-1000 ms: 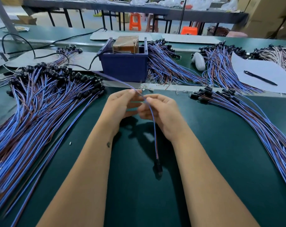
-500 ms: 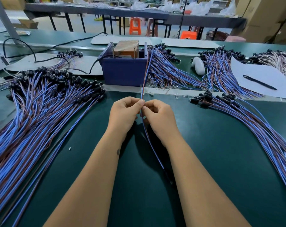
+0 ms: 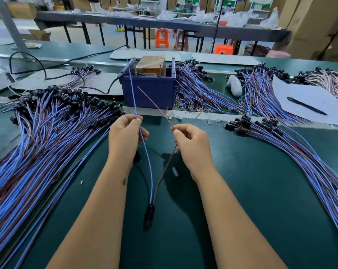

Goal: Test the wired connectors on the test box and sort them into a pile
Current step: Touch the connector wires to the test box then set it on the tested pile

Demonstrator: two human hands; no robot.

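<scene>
Hands now apart, wires split since 0.5 s ago. Left hand (image 3: 125, 138) grip pinches blue wire (image 3: 145, 150); right hand (image 3: 191, 146) grip pinches brown wire (image 3: 165, 169). Black connector (image 3: 150, 211) hangs low above bench (image 3: 241, 191). Blue test box (image 3: 150, 92) holds brown block (image 3: 150, 65).

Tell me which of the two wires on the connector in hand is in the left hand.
The blue wire: the left hand pinches it, while the right hand holds the brown wire.
</scene>
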